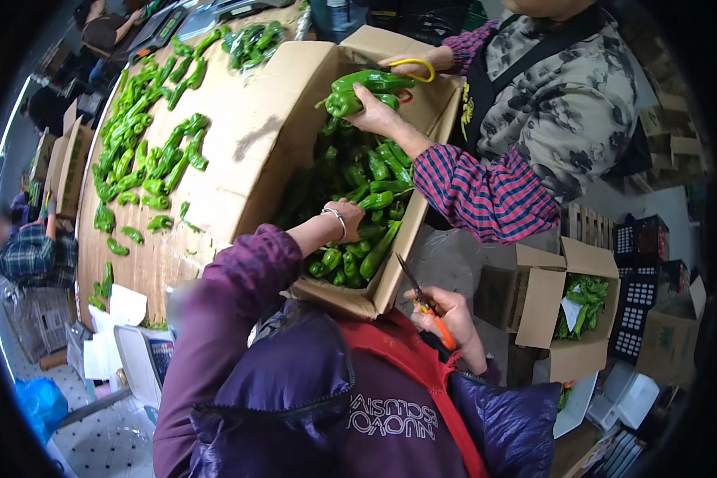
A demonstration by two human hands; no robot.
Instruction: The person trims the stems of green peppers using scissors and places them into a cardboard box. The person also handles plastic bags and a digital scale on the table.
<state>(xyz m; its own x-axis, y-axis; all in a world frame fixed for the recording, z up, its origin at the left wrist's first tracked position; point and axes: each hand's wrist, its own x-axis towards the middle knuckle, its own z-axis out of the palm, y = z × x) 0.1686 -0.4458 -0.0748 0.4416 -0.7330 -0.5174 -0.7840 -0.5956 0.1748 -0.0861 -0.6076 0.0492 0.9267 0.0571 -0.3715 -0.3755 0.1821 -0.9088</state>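
Observation:
My left hand (345, 218), a metal bangle at its wrist, reaches into a large open cardboard box (284, 134) of green peppers (379, 164). It is against the peppers, beside a pale-stemmed one (376, 201); its fingers are mostly hidden, so a grip cannot be made out. Outside the box's near right corner, my right hand (451, 316) holds scissors (421, 294) with orange and yellow handles, dark blades pointing up at the box rim. Across the box, another person's hand (377, 116) holds several large green peppers (367, 89), and their other hand (421, 61) has yellow-handled scissors (415, 63).
Loose green peppers (134, 137) lie spread over the wooden table (215, 173) at left, with a bagged bunch (253, 45) behind. On the right stands another open carton (582, 358) with peppers, near dark plastic crates (636, 299). A scale (140, 364) sits at lower left.

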